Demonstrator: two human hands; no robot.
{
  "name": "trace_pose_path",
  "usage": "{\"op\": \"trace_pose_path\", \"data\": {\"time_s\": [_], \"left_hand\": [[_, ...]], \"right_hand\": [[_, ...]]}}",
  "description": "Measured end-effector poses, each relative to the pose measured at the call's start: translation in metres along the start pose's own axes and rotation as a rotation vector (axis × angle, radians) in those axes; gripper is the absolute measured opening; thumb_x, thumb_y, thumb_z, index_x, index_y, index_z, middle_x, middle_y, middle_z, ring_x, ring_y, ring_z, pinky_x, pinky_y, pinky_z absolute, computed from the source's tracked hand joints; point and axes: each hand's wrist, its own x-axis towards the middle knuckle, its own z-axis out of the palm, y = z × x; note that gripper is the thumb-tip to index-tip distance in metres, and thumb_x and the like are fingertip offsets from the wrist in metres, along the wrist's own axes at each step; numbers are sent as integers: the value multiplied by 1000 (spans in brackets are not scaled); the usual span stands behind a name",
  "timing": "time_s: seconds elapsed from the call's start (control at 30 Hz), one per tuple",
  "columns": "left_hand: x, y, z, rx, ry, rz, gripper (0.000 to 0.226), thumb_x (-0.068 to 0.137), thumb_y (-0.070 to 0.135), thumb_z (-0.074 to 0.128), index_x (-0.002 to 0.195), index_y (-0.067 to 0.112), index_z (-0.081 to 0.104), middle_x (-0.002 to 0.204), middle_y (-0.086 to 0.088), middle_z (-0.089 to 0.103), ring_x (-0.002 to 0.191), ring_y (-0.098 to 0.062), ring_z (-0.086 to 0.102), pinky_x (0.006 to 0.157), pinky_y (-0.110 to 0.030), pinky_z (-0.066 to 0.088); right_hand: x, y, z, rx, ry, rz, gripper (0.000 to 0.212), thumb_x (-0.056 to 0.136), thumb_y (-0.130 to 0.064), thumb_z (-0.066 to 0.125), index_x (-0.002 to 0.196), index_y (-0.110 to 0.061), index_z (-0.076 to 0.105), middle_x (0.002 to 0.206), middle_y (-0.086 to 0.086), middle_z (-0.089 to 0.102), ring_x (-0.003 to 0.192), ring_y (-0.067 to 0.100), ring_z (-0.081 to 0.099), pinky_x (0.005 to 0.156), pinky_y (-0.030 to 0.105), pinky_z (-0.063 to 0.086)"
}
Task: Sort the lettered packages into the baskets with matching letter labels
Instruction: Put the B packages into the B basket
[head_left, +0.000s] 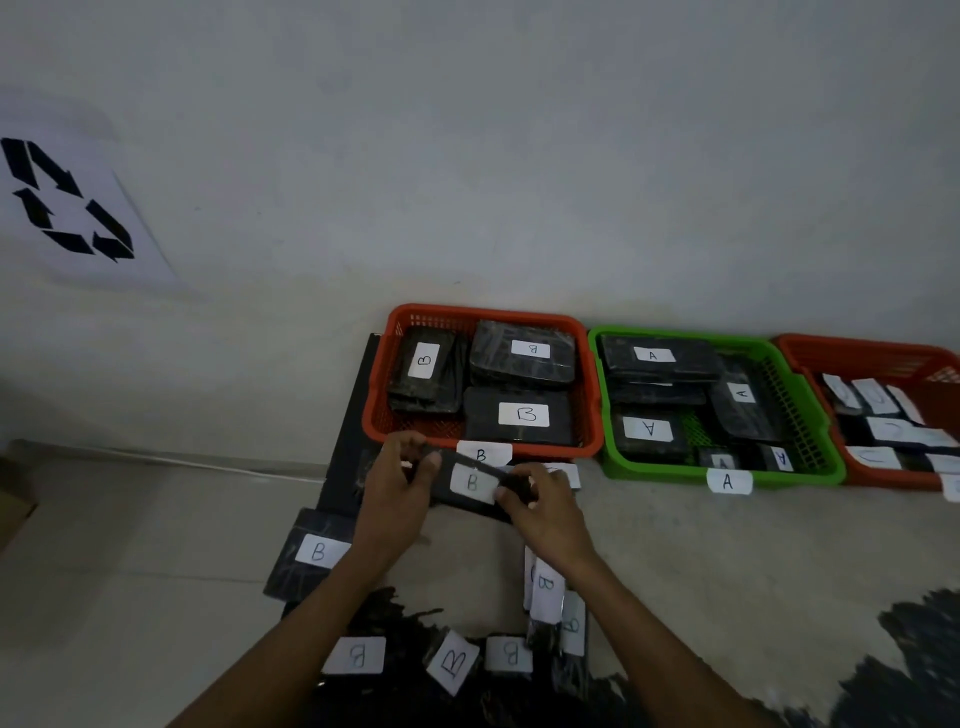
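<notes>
**B package held in both hands in front of the B basket**

Left hand (397, 486) grips the left end of a black wrapped package with a white "B" label (471, 483), fingers curled over its top edge. Right hand (540, 506) pinches the right end of the same package, fingers curled round it. The package is lifted off the floor (727, 561), tilted slightly, just in front of the near rim of the red basket tagged "B" (480, 453).

That basket holds three black B packages: one at left (425, 371), one at back right (524, 353), one at front right (522, 415).

Green basket tagged "A" (727, 480) sits touching the B basket on its right and holds several A-labelled packages (654, 356). A second red basket (810, 358) beside the green one at the frame edge holds packages whose labels are too blurred to read for certain.

Unsorted B packages lie on the floor near the person: one left of the left forearm (317, 551), a cluster along the bottom (452, 662), and a stack under the right forearm (545, 592).

A white sheet with black recycling arrows (67, 208) is on the wall at left
</notes>
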Motion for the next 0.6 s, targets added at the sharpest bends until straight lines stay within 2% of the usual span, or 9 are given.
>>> {"op": "trace_pose_path", "data": {"time_s": [0.07, 0.13, 0.2, 0.27, 0.4, 0.5, 0.57, 0.6], "left_hand": [[7, 6, 0, -48, 19, -18, 14, 94, 18, 55, 103, 28, 50, 93, 7, 60, 82, 1, 62, 63, -12, 49], [15, 10, 1, -84, 38, -24, 13, 95, 19, 54, 108, 21, 51, 93, 8, 60, 79, 5, 61, 60, -8, 48], [24, 14, 2, -92, 66, -36, 14, 96, 22, 53, 109, 20, 52, 95, 9, 60, 81, 1, 61, 60, -9, 48], [34, 17, 3, -65, 88, -39, 15, 96, 29, 52, 109, 21, 52, 97, 8, 59, 82, -2, 60, 58, -9, 46], [59, 11, 1, 47, 87, 22, 16, 99, 38, 43, 107, 27, 50, 103, 4, 58, 86, -6, 59, 61, -12, 44], [79, -5, -4, 255, 83, 61, 18, 99, 35, 43, 109, 24, 52, 113, -2, 56, 94, -14, 56, 72, -23, 49], [91, -18, -8, 384, 55, 103, 17, 96, 28, 47, 111, 22, 54, 123, -4, 52, 109, -21, 52, 88, -41, 52], [96, -24, -9, 437, 28, 119, 20, 95, 26, 50, 113, 21, 55, 127, -5, 50, 117, -26, 49, 95, -49, 48]], "right_hand": [[3, -5, -9, 95, 54, 10, 24, 89, -36, 65, 112, -30, 61, 111, -1, 52, 100, 12, 54, 84, 27, 46], [8, -11, -17, 222, 38, 41, 19, 91, -29, 65, 110, -28, 62, 108, -4, 60, 100, 11, 58, 82, 26, 48], [14, -16, -24, 349, 2, 59, 12, 92, -22, 63, 103, -27, 62, 99, -5, 66, 93, 11, 63, 70, 21, 50], [22, -21, -32, 409, 31, 36, 13, 93, -18, 62, 96, -31, 62, 92, -5, 67, 82, 8, 64, 61, 18, 49], [48, -24, -47, 402, 187, 3, 17, 94, -16, 60, 98, -33, 62, 98, -7, 64, 91, 12, 61, 73, 29, 52], [71, -21, -53, 332, 273, 43, 14, 94, -18, 58, 104, -27, 61, 104, -3, 64, 97, 17, 61, 81, 38, 55], [82, -15, -55, 224, 268, 53, 15, 94, -16, 58, 104, -26, 59, 105, -3, 62, 99, 18, 60, 81, 37, 54], [87, -11, -54, 164, 245, 58, 17, 93, -15, 58, 104, -27, 59, 106, -3, 62, 99, 18, 59, 81, 36, 54]]}}
